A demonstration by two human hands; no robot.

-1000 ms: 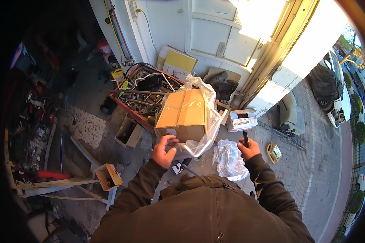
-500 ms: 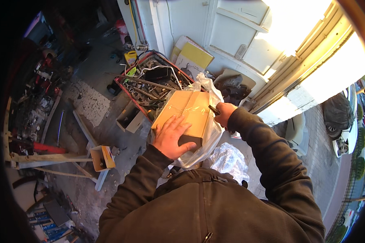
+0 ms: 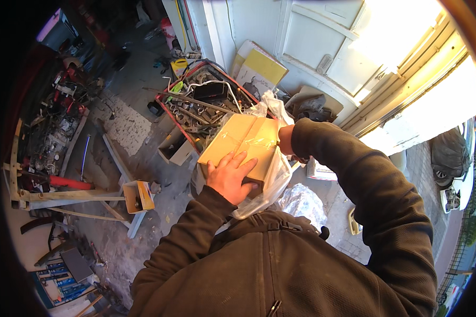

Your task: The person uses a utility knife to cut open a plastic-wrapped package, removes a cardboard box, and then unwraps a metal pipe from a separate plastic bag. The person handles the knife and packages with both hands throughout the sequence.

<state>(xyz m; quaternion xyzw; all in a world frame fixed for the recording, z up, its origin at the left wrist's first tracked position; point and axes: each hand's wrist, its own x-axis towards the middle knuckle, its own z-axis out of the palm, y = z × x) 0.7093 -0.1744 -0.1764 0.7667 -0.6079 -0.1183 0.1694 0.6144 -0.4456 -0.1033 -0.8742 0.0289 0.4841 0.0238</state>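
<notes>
A brown cardboard box (image 3: 244, 136), with clear tape across its top, sits in front of me in an opened clear plastic bag (image 3: 278, 182). My left hand (image 3: 230, 178) lies on the near left part of its top, fingers spread and flat. At the box's right edge is my right hand (image 3: 286, 140), closed and partly covered by my sleeve. It grips a small black tool that is now almost wholly hidden; its kind cannot be made out.
Behind the box stands a red-edged tray (image 3: 177, 126) of wrenches and sockets. A small open carton (image 3: 138, 196) rests on a wooden frame at left. Crumpled clear plastic (image 3: 303, 203) lies near my right side. A white door (image 3: 317, 37) rises beyond.
My right hand has turned and shifted slightly along the box's right edge, its elbow swinging outward, so the black tool is mostly hidden. My left hand stays flat on the box.
</notes>
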